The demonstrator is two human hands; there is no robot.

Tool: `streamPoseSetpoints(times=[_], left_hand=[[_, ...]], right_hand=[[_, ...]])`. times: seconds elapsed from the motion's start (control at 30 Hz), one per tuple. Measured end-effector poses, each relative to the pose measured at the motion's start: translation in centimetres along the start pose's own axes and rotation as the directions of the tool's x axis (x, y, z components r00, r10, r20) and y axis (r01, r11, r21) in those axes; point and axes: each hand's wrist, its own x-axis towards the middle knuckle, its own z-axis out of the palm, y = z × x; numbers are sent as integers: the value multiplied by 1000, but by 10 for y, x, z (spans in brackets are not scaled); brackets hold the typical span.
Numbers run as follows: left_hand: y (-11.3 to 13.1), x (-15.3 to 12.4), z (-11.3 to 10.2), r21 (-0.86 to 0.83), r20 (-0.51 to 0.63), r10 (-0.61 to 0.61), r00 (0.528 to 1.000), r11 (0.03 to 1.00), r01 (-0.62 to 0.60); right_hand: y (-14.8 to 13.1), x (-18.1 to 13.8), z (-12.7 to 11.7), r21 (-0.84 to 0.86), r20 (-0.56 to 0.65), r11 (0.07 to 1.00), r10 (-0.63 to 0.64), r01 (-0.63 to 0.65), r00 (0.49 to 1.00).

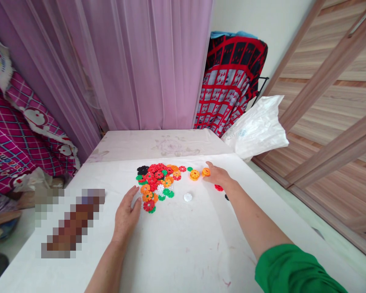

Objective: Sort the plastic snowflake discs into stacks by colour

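A pile of small plastic flower-shaped discs [157,179], red, orange, green, black and white, lies on a white table [183,244]. My left hand [126,213] rests flat and open on the table just left of the pile. My right hand [217,176] reaches out on the far right, its fingertips touching an orange disc [205,172]. Another orange disc [194,174] lies beside that one. A white disc [187,197] sits alone nearer me. A red disc [218,187] shows under my right wrist.
Pink curtains [134,61] hang behind the table. A red and black patterned cloth [232,81] drapes over a rack at the back right, with a white plastic bag [258,128] beside it. Pink bedding [15,134] lies on the left. Wooden panels stand at right.
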Motion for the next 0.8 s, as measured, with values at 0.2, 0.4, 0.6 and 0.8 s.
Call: streamPoseSetpoints(times=[0.2,0.4,0.6,0.8], left_hand=[[0,0,0,-3,1,-5,1000,1000,5],[-1,0,0,8,5,5,1000,1000,-5],[-1,0,0,11,-4,21,1000,1000,-21],[-3,1,0,5,-3,20,1000,1000,-20]], right_hand=[[1,1,5,29,-10,999,20,-20,1000],[1,0,6,29,-14,1000,4,-4,1000],[1,3,10,55,-38,991,-117,119,992],[3,10,10,51,29,990,-131,129,991]])
